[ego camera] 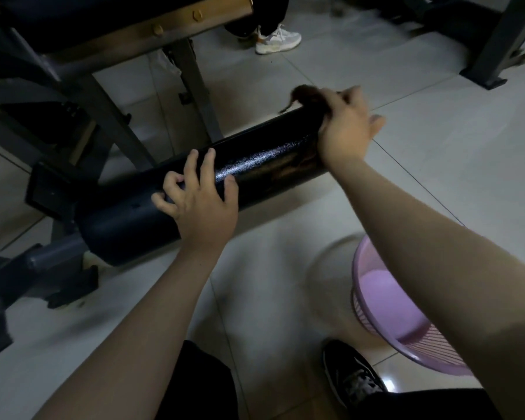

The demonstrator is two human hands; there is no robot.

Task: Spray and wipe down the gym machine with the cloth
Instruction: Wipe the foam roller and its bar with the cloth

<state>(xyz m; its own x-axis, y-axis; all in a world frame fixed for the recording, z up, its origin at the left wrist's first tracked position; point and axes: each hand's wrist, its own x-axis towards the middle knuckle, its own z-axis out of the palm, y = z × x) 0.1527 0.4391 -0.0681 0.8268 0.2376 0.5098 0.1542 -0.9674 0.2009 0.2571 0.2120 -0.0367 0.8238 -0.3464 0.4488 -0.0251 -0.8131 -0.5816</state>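
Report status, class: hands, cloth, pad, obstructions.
Left hand rests on roller pad. Right hand grips cloth at pad's far end. Pink basket nearby, clear of pad.

Pink mesh basket (365, 313) on grey floor tiles (437, 153) — a white sneaker (278, 40) well beyond.

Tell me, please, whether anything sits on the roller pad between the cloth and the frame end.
Only the left hand: it rests on the roller pad, between the cloth held by the right hand and the pad's frame end.
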